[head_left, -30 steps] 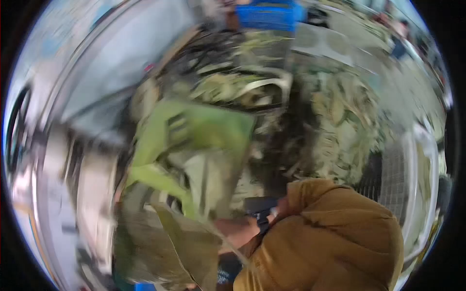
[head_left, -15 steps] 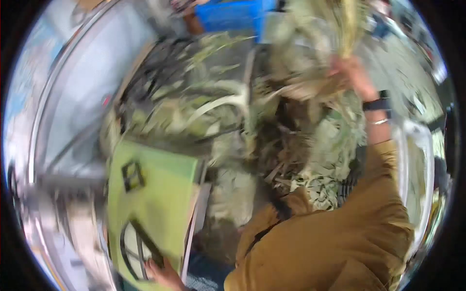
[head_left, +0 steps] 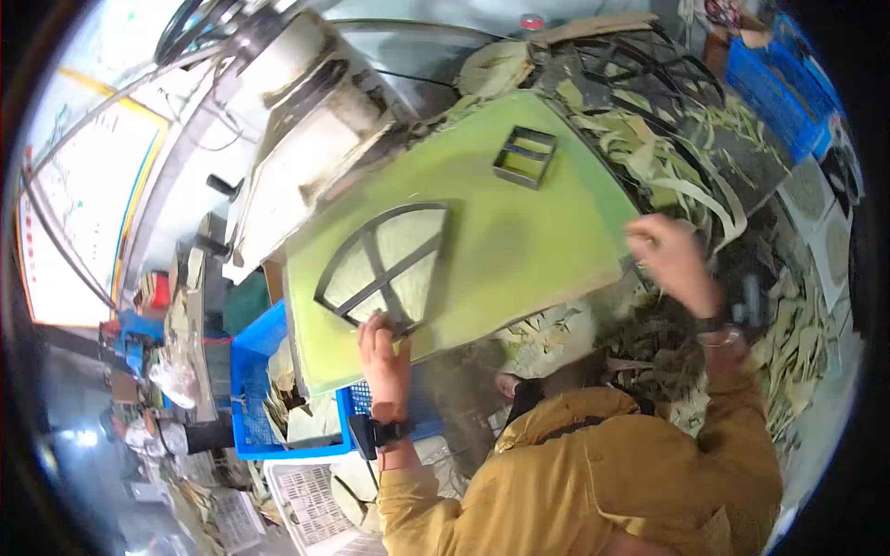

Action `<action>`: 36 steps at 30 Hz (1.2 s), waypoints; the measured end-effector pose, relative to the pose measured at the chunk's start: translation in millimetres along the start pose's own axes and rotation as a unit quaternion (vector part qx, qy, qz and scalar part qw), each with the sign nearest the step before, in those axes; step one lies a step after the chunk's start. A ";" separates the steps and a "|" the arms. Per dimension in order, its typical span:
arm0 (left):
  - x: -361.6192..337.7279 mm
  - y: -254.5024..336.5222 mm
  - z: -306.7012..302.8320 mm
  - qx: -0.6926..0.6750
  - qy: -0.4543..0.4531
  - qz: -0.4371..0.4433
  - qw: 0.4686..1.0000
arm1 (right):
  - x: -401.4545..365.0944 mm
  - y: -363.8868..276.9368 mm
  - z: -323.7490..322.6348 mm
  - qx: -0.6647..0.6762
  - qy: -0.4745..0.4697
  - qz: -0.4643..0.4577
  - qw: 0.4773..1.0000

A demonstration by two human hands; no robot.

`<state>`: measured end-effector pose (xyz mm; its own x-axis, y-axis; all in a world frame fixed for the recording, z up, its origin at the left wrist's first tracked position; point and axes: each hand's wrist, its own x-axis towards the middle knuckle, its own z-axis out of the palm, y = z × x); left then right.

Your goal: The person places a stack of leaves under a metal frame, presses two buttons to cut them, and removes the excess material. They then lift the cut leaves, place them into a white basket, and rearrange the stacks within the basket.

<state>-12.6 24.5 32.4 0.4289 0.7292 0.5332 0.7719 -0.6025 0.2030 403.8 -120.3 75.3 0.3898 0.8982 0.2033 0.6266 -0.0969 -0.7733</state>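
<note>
A fan-shaped cutting die (head_left: 382, 269) with dark walls and crossing inner bars stands on the yellow-green board (head_left: 519, 250). Pale sheet material fills its sections. My left hand (head_left: 385, 357) grips the die's narrow corner at the board's near edge. At the board's right edge hovers my right hand (head_left: 675, 264), its fingers curled in and nothing visible in them, slightly blurred. Towards the far side of the board sits a small rectangular die (head_left: 526, 156) with a divider; neither hand touches it.
Pale scrap strips (head_left: 677, 176) and other dark dies (head_left: 640, 65) lie beyond the board. A blue crate (head_left: 250, 389) with cut pieces stands below left, beside a white basket (head_left: 311, 510). Another blue crate (head_left: 779, 97) is at far right. Machinery (head_left: 324, 120) borders the board's left side.
My right hand has let go of the bunch of pale strips and come back towards the board. The view has swung left; my left hand stays at the fan-shaped die's corner.
</note>
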 end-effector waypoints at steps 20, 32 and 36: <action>12.3 -49.7 -69.9 -0.129 -0.231 0.023 0.964 | 109.5 -193.3 235.8 -0.131 -0.404 -0.336 0.840; -72.9 -10.5 -41.5 -0.643 0.118 -0.579 0.488 | 134.8 -179.1 244.4 0.046 -0.464 -0.260 0.846; -86.0 11.9 5.4 -0.662 0.155 -0.584 0.443 | 112.9 -184.2 232.1 0.093 -0.472 -0.196 0.855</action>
<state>-37.8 -43.6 -15.5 -0.1446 0.8388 -0.5249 -0.6577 0.3149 0.6843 175.7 98.5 101.3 -0.5980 0.8006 -0.0385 0.4319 0.2814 -0.8569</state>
